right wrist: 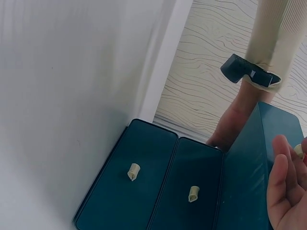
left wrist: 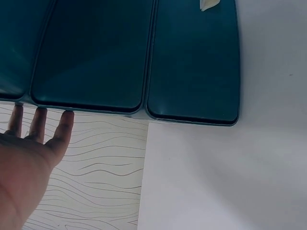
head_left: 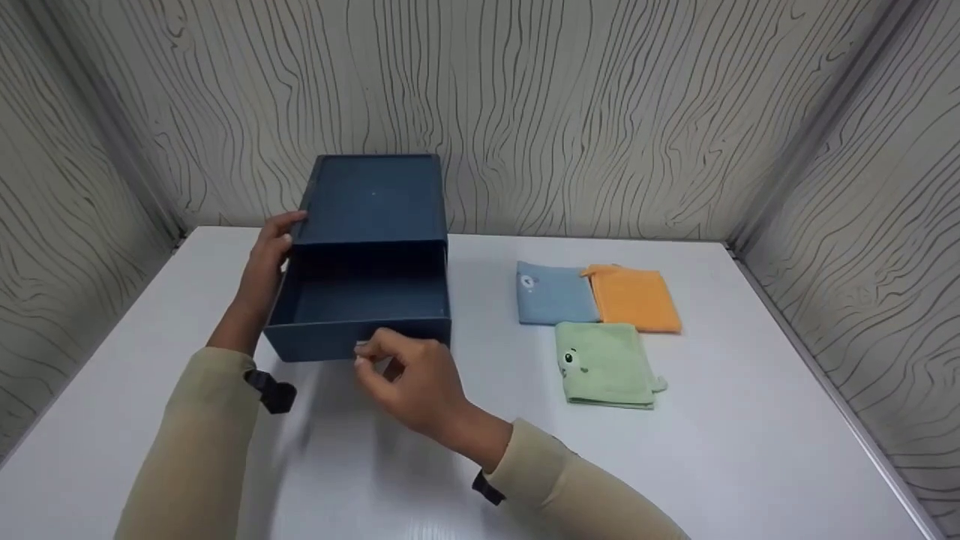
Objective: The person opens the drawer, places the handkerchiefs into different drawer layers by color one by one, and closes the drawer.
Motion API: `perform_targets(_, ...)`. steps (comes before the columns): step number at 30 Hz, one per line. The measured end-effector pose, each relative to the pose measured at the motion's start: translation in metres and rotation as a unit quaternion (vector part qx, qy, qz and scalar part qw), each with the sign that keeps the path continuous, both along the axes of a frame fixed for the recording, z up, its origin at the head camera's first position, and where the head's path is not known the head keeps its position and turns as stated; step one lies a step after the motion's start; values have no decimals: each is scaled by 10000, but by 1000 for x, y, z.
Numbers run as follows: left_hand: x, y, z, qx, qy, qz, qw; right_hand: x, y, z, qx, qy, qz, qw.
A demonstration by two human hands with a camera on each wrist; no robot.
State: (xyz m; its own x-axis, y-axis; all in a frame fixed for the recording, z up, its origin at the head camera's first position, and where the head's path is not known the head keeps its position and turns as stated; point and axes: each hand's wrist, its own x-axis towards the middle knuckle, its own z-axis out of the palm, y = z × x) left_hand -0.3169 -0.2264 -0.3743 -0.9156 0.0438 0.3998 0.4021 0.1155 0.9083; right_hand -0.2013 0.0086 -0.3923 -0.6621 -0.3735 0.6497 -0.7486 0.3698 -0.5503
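A dark blue drawer cabinet (head_left: 375,199) stands at the back left of the table, its top drawer (head_left: 319,343) pulled out and showing a bare inside. My right hand (head_left: 420,382) is at the front of that drawer. In the right wrist view its fingers pinch a small cream pull tab (right wrist: 298,150), partly hidden by them. My left hand (head_left: 262,266) rests against the cabinet's left side. The left wrist view shows its fingertips (left wrist: 66,117) touching the cabinet edge, fingers spread. Two lower drawers (right wrist: 127,148) are closed, each with a cream tab (right wrist: 194,193).
Right of the cabinet lie three folded cloths: a blue one (head_left: 559,300), an orange one (head_left: 637,300) touching it, and a green one (head_left: 607,367) with a face design in front. Wood-patterned walls (head_left: 562,112) enclose the white table (head_left: 735,435) at the back and sides.
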Motion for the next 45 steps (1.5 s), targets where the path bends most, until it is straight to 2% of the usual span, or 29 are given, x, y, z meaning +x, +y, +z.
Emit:
perform_targets(10, 1, 0, -1, 102, -52, -77, 9999, 8, 2, 2, 73, -257, 86, 9996)
perform_targets(18, 2, 1, -1, 103, 4, -88, 9999, 11, 3, 1, 110, -217, 96, 9997)
perform_targets(28, 6, 3, 2, 146, -365, -40, 9992, 15, 5, 1, 148, -338, 236, 9990)
perform_targets(30, 6, 3, 3, 120, -395, -8, 9991, 16, 6, 3, 260, -399, 239, 9986)
perform_targets(36, 4, 4, 2, -98, -200, 195, 9996, 18, 13, 10, 901, -422, 196, 9948)
perform_targets(41, 4, 4, 3, -104, -120, 231, 9996, 22, 24, 14, 1157, -307, 438, 9918)
perform_targets(45, 4, 4, 2, 79, -20, 185, 9998, 27, 39, 16, 1127, -402, 852, 9892)
